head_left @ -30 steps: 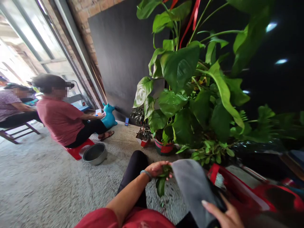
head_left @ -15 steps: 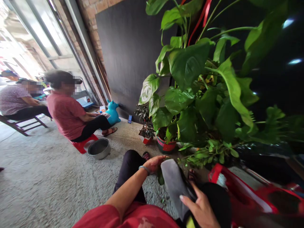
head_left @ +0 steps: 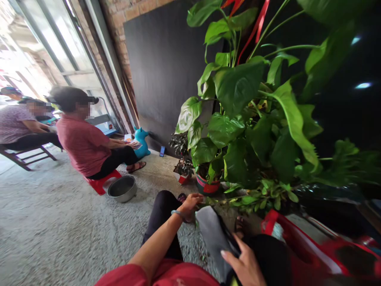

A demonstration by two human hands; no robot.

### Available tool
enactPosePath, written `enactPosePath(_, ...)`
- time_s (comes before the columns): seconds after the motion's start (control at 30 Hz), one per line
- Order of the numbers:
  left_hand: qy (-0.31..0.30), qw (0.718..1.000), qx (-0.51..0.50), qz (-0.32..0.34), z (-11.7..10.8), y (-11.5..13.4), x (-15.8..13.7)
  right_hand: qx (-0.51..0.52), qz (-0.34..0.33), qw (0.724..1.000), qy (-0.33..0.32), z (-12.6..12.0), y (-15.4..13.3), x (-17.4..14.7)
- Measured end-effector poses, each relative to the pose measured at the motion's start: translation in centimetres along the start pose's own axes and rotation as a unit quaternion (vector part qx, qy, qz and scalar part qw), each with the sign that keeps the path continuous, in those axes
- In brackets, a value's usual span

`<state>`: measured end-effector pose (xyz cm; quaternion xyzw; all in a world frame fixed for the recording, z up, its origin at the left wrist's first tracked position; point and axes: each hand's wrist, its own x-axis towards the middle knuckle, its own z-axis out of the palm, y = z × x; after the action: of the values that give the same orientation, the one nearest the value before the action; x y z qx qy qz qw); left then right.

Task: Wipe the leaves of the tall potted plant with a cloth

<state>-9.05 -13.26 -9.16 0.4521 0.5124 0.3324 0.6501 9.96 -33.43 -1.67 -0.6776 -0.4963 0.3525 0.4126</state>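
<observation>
My right hand [head_left: 245, 262] grips a long grey, soft-looking object [head_left: 212, 234] with a rounded far end and a dark side. Its thumb lies on the grey face, with the index finger along the dark edge. I cannot make out its kind; a bit of yellow-green shows at its near end. Just left of the far end is my left hand [head_left: 190, 203], with a bracelet [head_left: 177, 213] at the wrist. The left fingers are bent and drawn together; whatever they hold, if anything, is hidden. Both hands are above my lap, between my knees.
A large leafy potted plant [head_left: 238, 127] stands ahead beside a small potted plant [head_left: 182, 171]. A red bag [head_left: 270, 220] lies to the right. Leftward are a grey basin [head_left: 122, 188], a person [head_left: 81, 145] on a red stool [head_left: 101, 182], another seated person [head_left: 20, 123], and a blue animal toy [head_left: 141, 143].
My left hand has moved slightly left, off the grey object's far end, and its outstretched fingers have bent. The grey object and my right hand have shifted a little left and down.
</observation>
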Motion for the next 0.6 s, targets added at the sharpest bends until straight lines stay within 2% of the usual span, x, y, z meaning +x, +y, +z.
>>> enactPosePath(0.07, 0.036, 0.996, 0.036, 0.067, 0.2, 1.9, -0.3, 0.061, 0.054, 0.997, 0.005, -3.7, -1.2, -1.0)
enactPosePath(0.1, 0.031, 0.991, 0.060, 0.119, 0.8, 3.1, -0.6, 0.082, 0.089, 0.992, 0.032, -5.8, -2.2, -1.1)
enactPosePath(0.17, -0.012, 0.963, 0.121, 0.239, 3.0, 5.6, -1.1, 0.091, 0.121, 0.978, 0.142, -8.9, -4.9, -0.2)
enactPosePath(0.23, -0.052, 0.926, 0.169, 0.334, 6.1, 8.0, -1.6, 0.078, 0.078, 0.960, 0.256, -10.1, -7.7, 2.3)
enactPosePath(0.3, -0.047, 0.912, 0.175, 0.369, 9.1, 9.7, -1.8, 0.059, -0.009, 0.947, 0.316, -9.3, -9.9, 5.6)
enactPosePath(0.37, -0.039, 0.914, 0.153, 0.373, 11.0, 10.7, -1.9, 0.028, -0.076, 0.944, 0.320, -7.6, -10.6, 8.6)
enactPosePath(0.43, -0.037, 0.924, 0.117, 0.363, 11.4, 10.9, -1.9, -0.016, -0.095, 0.955, 0.280, -6.4, -9.9, 10.2)
enactPosePath(0.53, -0.038, 0.939, 0.059, 0.336, 9.9, 10.6, -2.2, -0.066, -0.052, 0.980, 0.182, -6.9, -7.2, 9.1)
enactPosePath(0.6, -0.054, 0.953, 0.005, 0.297, 8.8, 10.6, -2.5, -0.071, -0.007, 0.985, 0.157, -8.3, -6.1, 7.1)
